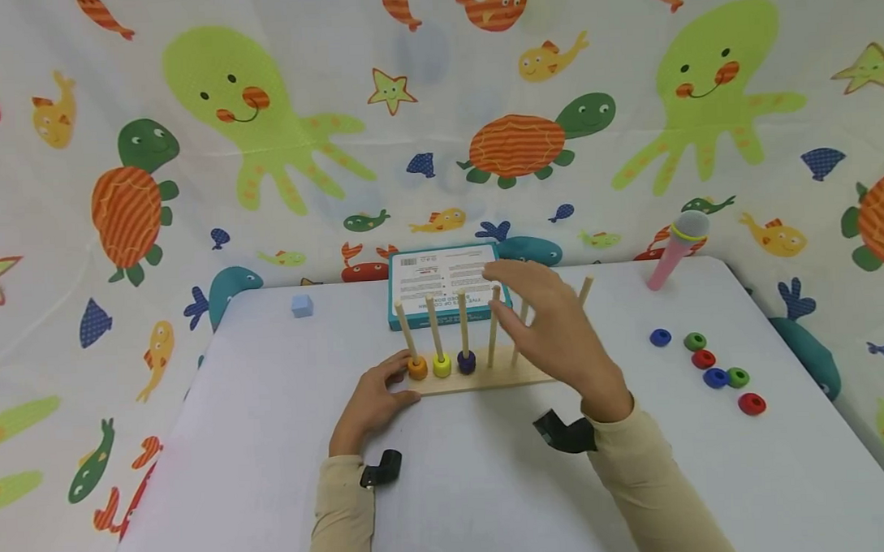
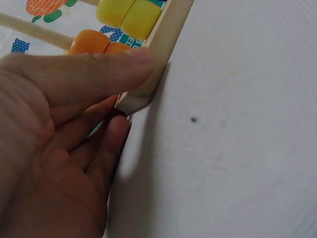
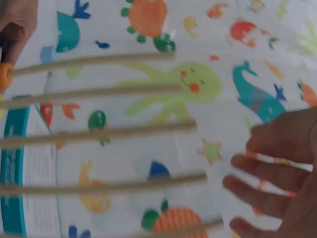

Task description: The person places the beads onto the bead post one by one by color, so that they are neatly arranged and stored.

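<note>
A wooden peg stand (image 1: 482,382) with a row of upright pegs stands mid-table. Orange beads (image 1: 417,369) sit low on its leftmost peg, yellow beads (image 1: 442,365) on the second and dark purple beads (image 1: 466,361) on the third. My left hand (image 1: 376,396) grips the left end of the base, thumb (image 2: 99,74) on the near side and fingers beyond it. Over the right-hand pegs my right hand (image 1: 557,325) is raised, fingers spread and slightly bent. No object shows in it in the right wrist view, where its fingers (image 3: 262,193) are apart from the peg tips.
Behind the stand lies a teal and white box (image 1: 442,268). Several loose beads, including a red bead (image 1: 752,404) and a green bead (image 1: 695,342), lie to the right. A pink toy microphone (image 1: 671,256) is at the back right, a light blue cube (image 1: 302,306) at the back left.
</note>
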`<state>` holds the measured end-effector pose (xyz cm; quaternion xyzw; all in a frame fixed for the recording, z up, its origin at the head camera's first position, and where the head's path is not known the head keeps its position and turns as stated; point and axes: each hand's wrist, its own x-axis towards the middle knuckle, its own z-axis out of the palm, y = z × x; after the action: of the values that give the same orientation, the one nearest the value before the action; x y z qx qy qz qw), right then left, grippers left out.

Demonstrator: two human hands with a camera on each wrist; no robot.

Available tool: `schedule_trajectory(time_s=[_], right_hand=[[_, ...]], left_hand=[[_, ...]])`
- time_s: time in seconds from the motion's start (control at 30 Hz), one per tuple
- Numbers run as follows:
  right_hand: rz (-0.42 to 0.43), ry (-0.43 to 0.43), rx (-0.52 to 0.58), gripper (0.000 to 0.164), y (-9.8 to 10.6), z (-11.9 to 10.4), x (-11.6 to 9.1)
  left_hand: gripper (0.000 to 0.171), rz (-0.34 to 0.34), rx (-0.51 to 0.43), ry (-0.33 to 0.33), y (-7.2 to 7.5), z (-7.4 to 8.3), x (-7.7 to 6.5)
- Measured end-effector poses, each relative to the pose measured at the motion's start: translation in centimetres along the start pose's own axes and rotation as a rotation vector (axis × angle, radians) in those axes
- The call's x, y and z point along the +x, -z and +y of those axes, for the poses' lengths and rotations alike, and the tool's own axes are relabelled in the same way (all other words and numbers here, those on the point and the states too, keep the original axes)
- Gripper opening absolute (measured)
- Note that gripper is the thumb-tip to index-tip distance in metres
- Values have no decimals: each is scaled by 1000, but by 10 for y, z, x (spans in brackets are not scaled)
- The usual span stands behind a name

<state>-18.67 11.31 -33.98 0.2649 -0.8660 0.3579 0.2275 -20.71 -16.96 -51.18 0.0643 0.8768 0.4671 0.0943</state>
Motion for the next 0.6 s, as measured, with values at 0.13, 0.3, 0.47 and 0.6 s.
schedule_trajectory(time_s=[0.13,0.3,0.47,0.6], right_hand=[[136,-80,37,39,28,27,-27],[196,-343,-61,32,65,72,-82],[142,-746,-208,41,105,122,-141],[-48,-1047,-326,51,130,157,-179]], left_hand=[[64,4,9,6,-1,-1,0],[64,0,21,9,-3,-2,1],[65,-1,26,3,-2,0,1],[66,-4,37,-6,-2,0,1]])
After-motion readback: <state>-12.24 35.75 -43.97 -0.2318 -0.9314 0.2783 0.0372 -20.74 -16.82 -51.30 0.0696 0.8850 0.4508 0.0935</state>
